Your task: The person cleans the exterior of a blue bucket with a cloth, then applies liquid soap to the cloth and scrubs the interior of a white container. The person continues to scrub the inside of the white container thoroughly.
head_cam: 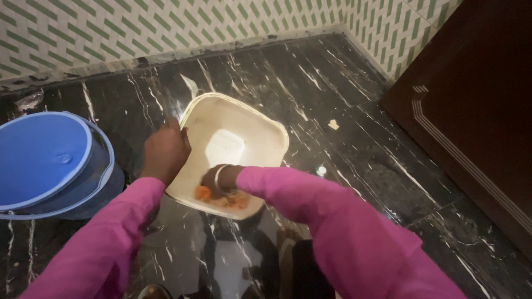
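My pink sleeves (pixel 343 221) lowest; left hand (pixel 165 152) clamps cream tub (pixel 252 130) rim, right hand (pixel 219 180) inside, fingers' state unclear, orange scraps (pixel 221 197) remain.

Left hand (pixel 165 152) clenched forward; right hand (pixel 213 180) bent inward, both arms extended.

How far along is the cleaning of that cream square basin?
Done: most of the cream basin's inside looks clean. In hand: the left hand grips its rim and tilts it, while the right hand works an orange scrubber at the lower edge. Left: orange residue there. The blue bucket stands alongside.
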